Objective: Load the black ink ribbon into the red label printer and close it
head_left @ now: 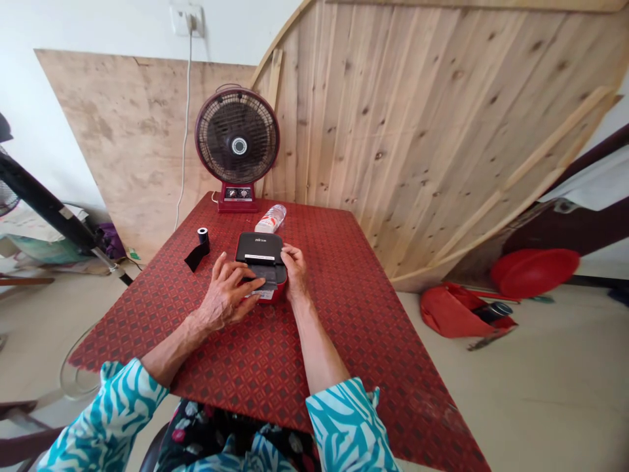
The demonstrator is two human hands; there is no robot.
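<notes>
A compact black-and-red label printer [259, 259] sits near the far end of the table, with a grey slot panel [263, 275] at its front. My left hand [226, 292] lies over that front part, its fingers on the panel. My right hand [295, 270] grips the printer's right side. To the left of the printer stand a small black roll [203, 237] and a loose black strip [196, 257] trailing from it, both apart from my hands. A clear plastic bottle [271, 219] lies on its side behind the printer.
A red patterned table cover [344, 314] spans the table. A red desk fan [237, 137] stands at the far edge, its white cord rising to a wall socket [189, 19]. Wooden boards lean behind it. A red basin [534, 272] and red bag [455, 311] lie on the floor at right.
</notes>
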